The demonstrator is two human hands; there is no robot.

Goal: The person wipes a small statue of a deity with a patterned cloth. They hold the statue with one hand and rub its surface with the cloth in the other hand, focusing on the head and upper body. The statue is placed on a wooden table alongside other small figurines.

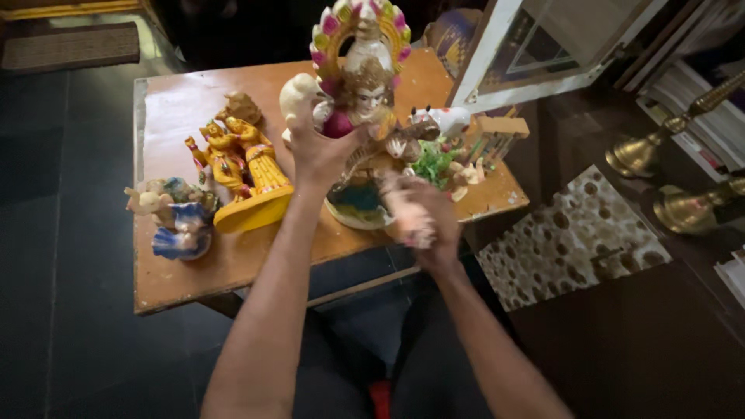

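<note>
I'm looking down on the wooden table, crowded with painted figures. The big one, a seated deity statue with a scalloped pink-and-yellow halo, stands upright near the table's middle, long axis vertical, face turned toward me. My left hand has its grip closed around the statue's side at chest height. My right hand is blurred down by the statue's base; whether its grip is wide or narrow I cannot tell. Left of them stands a yellow figurine pair, then a smaller blue-and-white figurine at the edge.
</note>
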